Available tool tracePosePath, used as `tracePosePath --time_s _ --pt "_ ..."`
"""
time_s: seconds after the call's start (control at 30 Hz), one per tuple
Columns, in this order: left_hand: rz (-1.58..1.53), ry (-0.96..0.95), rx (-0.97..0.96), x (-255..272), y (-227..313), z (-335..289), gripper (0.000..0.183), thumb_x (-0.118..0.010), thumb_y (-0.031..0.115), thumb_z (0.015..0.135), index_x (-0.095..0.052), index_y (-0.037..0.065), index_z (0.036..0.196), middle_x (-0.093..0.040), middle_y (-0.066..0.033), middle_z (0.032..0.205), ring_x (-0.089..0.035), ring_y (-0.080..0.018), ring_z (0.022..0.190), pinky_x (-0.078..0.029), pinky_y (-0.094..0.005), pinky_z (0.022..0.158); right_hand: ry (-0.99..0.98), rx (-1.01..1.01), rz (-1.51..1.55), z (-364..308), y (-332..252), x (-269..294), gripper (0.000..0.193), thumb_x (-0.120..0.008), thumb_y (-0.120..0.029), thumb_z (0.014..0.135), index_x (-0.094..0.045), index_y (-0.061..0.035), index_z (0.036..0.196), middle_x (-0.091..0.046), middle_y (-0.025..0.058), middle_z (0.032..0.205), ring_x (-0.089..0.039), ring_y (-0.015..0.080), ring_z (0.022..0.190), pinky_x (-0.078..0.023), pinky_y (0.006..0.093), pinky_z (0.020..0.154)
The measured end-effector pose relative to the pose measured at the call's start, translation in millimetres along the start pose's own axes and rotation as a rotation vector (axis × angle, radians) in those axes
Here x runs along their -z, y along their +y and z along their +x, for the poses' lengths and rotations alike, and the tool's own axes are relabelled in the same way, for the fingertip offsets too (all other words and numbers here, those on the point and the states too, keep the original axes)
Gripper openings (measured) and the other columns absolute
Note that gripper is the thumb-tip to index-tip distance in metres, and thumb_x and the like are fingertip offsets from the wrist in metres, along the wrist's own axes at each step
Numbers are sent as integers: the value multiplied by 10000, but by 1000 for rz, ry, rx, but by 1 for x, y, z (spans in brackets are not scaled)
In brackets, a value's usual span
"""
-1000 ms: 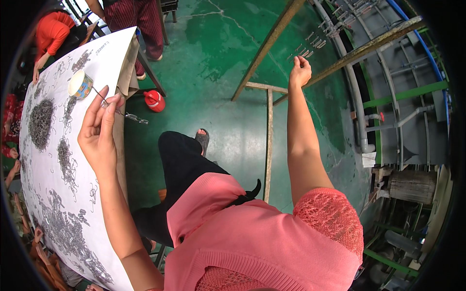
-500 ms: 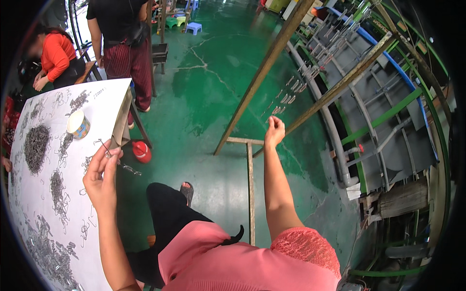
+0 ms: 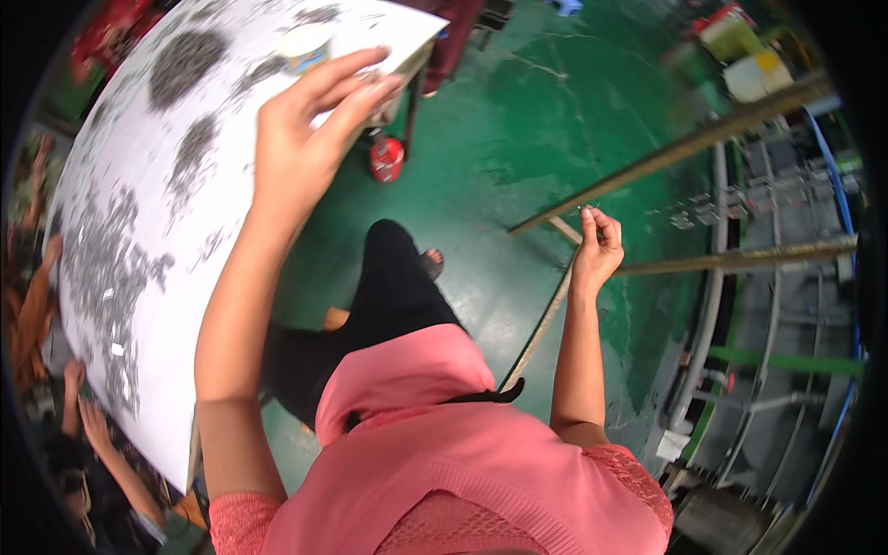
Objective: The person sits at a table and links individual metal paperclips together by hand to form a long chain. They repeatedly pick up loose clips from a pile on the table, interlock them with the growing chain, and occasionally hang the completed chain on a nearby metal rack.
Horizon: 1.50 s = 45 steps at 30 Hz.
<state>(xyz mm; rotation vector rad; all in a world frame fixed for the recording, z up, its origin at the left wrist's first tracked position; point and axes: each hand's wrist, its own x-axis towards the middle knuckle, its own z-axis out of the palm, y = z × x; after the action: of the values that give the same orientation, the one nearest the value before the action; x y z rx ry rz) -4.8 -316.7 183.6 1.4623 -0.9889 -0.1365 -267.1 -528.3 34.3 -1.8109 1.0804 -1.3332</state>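
Note:
Over the near-right corner of the white table, my left hand (image 3: pixel 310 139) is curled with thumb and fingers close together. A small bent wire piece (image 3: pixel 370 78), smeared by motion, shows between the fingertips. My right hand (image 3: pixel 599 248) is raised on the right, beside a wooden frame bar, its thumb and forefinger pinched on a tiny metal piece (image 3: pixel 589 207). Blurred strings of metal hooks (image 3: pixel 708 211) hang to the right of it. On the white table (image 3: pixel 250 120) lie a dark heap of wire hooks (image 3: pixel 188 67), smaller piles (image 3: pixel 194 153) and a broad scatter of shiny metal pieces (image 3: pixel 111 268).
A paper cup (image 3: pixel 305 46) stands by the table's far edge. Below that corner a red container (image 3: pixel 387 159) is on the green floor (image 3: pixel 518 120). Wooden bars (image 3: pixel 684 153) slant across the right, before pipes and grey panels (image 3: pixel 786 370). Other people's hands (image 3: pixel 92 425) are along the table's left edge.
The view has swung left and down, so the table and both hands sit differently in the picture. My left hand has risen towards the table's far corner; my right hand stays pinched.

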Motion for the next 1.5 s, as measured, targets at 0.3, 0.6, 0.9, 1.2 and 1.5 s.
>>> tracePosePath --time_s 0.3,0.6,0.9,1.2,1.5 --pt "-328 118 201 9 28 5 265 -610 8 835 -601 -37 1096 -658 -122 960 -626 -145 873 -497 -246 784 -558 140 272 -58 -104 -97 71 -712 -66 743 -694 -39 805 -619 51 783 -592 157 724 -451 269 676" --pt "-462 75 214 25 36 -8 303 -616 34 862 -580 -30 1156 -657 -68 950 -597 -78 850 -477 -196 753 -655 321 217 -75 -143 -138 73 -713 -165 748 -690 -102 774 -607 -12 753 -572 147 773 -335 305 782" --pt "-170 56 67 29 41 -11 338 -626 37 855 -569 -34 1180 -659 -77 955 -586 -76 881 -471 -195 761 -658 303 218 -80 -145 -140 69 -713 -147 742 -686 -93 774 -597 -7 741 -570 151 757 -344 309 771" --pt "-12 48 -46 27 30 -10 321 -577 79 882 -566 -34 1182 -676 -126 973 -634 -163 927 -458 -269 875 -690 243 293 -78 -129 -145 147 -733 -187 729 -682 -84 819 -588 20 738 -581 165 749 -368 313 771" --pt "95 88 87 15 16 -14 332 -546 35 895 -533 -62 1212 -667 -141 985 -635 -180 949 -443 -308 928 222 15 64 55 14 -31 153 -644 -165 847 -621 -37 928 -616 47 806 -561 135 717 -472 279 674"
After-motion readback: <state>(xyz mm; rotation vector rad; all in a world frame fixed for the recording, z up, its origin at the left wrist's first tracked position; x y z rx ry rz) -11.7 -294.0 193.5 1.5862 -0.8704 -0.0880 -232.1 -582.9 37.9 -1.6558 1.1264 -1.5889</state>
